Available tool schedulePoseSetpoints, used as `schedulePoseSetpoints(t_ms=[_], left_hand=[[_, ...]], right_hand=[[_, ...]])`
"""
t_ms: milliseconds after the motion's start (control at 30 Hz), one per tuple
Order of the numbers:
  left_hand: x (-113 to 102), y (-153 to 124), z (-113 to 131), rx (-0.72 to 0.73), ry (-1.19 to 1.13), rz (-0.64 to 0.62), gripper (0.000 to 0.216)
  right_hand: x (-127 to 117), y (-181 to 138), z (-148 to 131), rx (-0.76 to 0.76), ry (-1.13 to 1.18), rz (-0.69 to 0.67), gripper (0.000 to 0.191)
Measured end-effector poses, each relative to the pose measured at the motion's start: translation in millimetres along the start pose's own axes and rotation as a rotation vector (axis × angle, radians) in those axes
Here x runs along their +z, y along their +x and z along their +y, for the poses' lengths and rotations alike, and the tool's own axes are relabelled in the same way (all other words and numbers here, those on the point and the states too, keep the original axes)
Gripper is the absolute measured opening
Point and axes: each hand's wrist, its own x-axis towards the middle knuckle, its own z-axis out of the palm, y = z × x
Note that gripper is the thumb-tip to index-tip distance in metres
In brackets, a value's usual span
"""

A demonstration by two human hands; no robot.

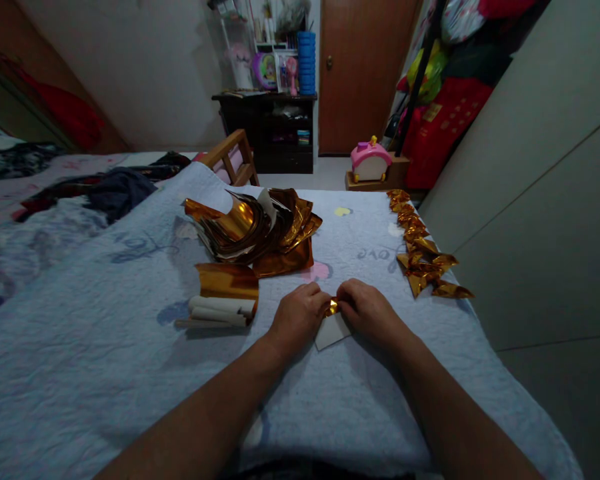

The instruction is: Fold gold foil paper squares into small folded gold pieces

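Between my two hands is a sheet of gold foil paper [333, 335], its pale backing facing up and a strip of shiny gold showing along the top. My left hand [303, 312] pinches the left side of that strip, fingers curled. From the other side my right hand [369, 308] pinches the strip, also with bent fingers. The fingertips nearly meet, so part of the fold is hidden. To the left lies a partly rolled sheet of gold paper [229, 280] with pale rolled papers [220, 311] on its near edge.
Beyond my hands sits a fanned stack of gold foil sheets [245, 223]. Several folded gold foil pieces [423, 257] line the right edge of the light blue bedcover [130, 373]. A pale cabinet [545, 200] stands close on the right. Dark clothing [120, 193] lies far left.
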Motion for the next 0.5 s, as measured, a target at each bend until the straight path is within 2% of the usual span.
schedulePoseSetpoints(t_ms=[367, 500], left_hand=[[3.3, -0.6, -1.3, 0.009, 0.054, -0.006, 0.025], [3.5, -0.2, -1.6, 0.007, 0.059, 0.000, 0.024]], right_hand=[[7.0, 0.3, 0.2, 0.027, -0.004, 0.073, 0.011], [5.6, -0.3, -2.0, 0.019, 0.000, 0.050, 0.011]])
